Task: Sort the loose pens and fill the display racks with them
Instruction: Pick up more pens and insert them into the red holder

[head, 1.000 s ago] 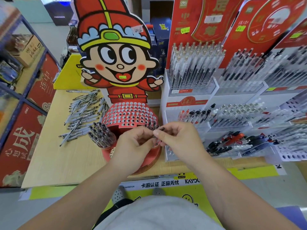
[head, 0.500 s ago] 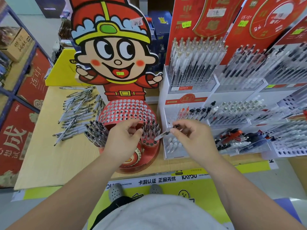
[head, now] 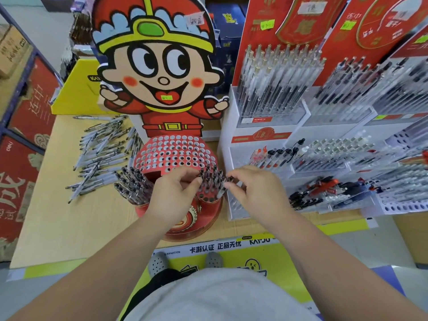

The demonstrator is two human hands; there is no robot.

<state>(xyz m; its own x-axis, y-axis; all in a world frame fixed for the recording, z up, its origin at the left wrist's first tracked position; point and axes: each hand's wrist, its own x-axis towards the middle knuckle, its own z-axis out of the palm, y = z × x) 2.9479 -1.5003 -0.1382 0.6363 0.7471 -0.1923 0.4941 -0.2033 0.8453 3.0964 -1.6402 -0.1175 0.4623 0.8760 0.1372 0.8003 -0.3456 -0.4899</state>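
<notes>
Far left: loose pens (head: 102, 154) heaped on the table (head: 58, 216), well apart from both hands, so plenty look unsorted. Centre: red round rack (head: 173, 154), with a left bunch (head: 132, 186) planted at its edge and a front bunch (head: 210, 179) low down; most upper holes are bare. Left hand (head: 172, 198) has fingers curled against the front bunch; can't tell if it grips anything. Right hand (head: 257, 193) pinches one pen (head: 221, 192), tip angled down at the front bunch, not seated yet. Right: white racks (head: 266, 135) look mostly stocked. My call: roughly a third done, the red rack being the main job left.
</notes>
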